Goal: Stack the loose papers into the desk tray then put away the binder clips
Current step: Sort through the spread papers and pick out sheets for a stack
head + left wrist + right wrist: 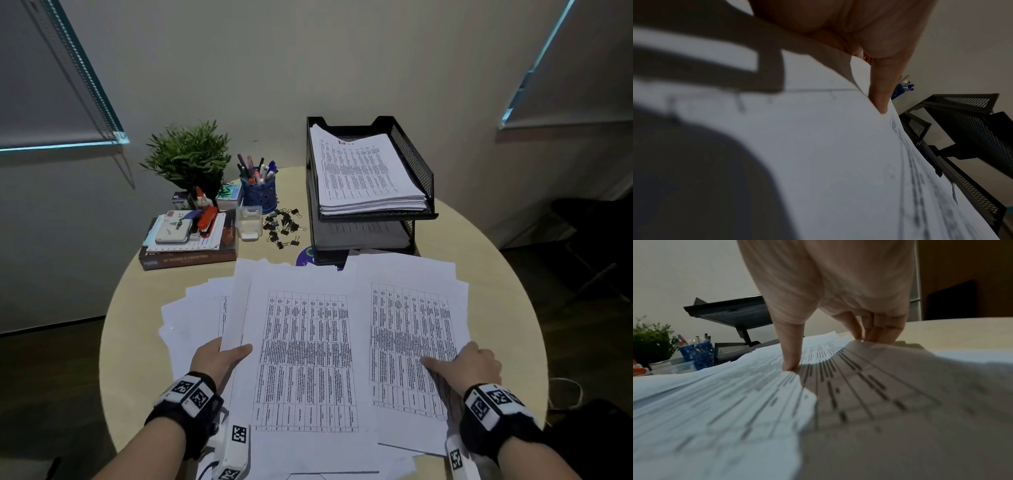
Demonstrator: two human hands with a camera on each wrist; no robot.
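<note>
Loose printed papers (305, 359) lie fanned over the near half of the round table (137, 377). My left hand (221, 358) pinches the left edge of the middle bundle (818, 146), thumb (879, 94) on top and fingers hidden beneath. At the right edge of the right-hand bundle (407, 342), my right hand (469, 363) presses its thumb (790, 356) on the top sheet, with fingers curled at the lifted paper edge (859, 344). The black mesh two-tier desk tray (412, 161) stands at the back right with a paper stack in its top tier. Several black binder clips (283, 226) lie scattered left of the tray.
A small clear box (249, 222) stands beside the clips. Behind it are a blue pen cup (258, 192), a potted plant (188, 154) and a book pile with a stapler (207, 219). A purple disc (305, 257) pokes out under the tray. Table edges curve away on both sides.
</note>
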